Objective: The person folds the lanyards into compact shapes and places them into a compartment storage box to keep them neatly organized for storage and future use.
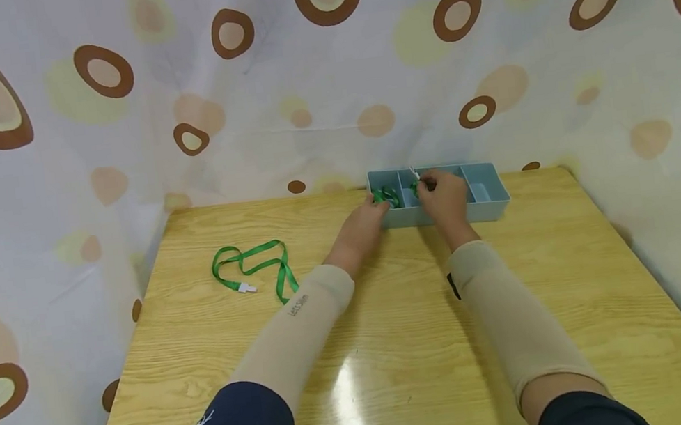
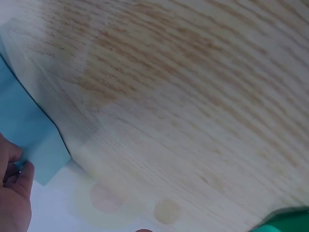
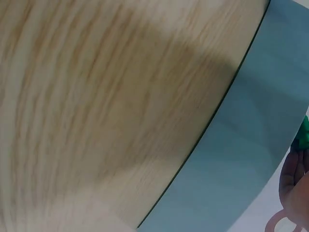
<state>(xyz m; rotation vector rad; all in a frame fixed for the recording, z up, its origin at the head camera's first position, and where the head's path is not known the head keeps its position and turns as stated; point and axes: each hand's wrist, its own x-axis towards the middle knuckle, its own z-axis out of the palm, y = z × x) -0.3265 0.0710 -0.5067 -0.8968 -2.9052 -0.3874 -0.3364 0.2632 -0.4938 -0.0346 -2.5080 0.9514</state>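
A pale blue divided box point(image 1: 484, 211) stands at the table's back edge. My left hand point(image 1: 363, 229) grips its left front corner; in the left wrist view the curled fingers of that hand point(image 2: 13, 198) are against the blue wall point(image 2: 31, 128). Over the middle compartment, my right hand point(image 1: 448, 200) pinches a green lanyard point(image 1: 415, 188) near its white clip. The right wrist view catches a bit of green strap point(image 3: 303, 135) at the fingers point(image 3: 289, 169), beyond the box wall point(image 3: 227, 145). Another green lanyard point(image 1: 390, 195) lies coiled in the left compartment.
A third green lanyard point(image 1: 284, 269) with a white clip point(image 1: 247, 288) lies loosely looped on the wooden table point(image 1: 394, 346), left of my left forearm. A patterned curtain point(image 1: 276, 93) hangs right behind the box. The box's right compartment point(image 1: 484, 183) shows its bare floor.
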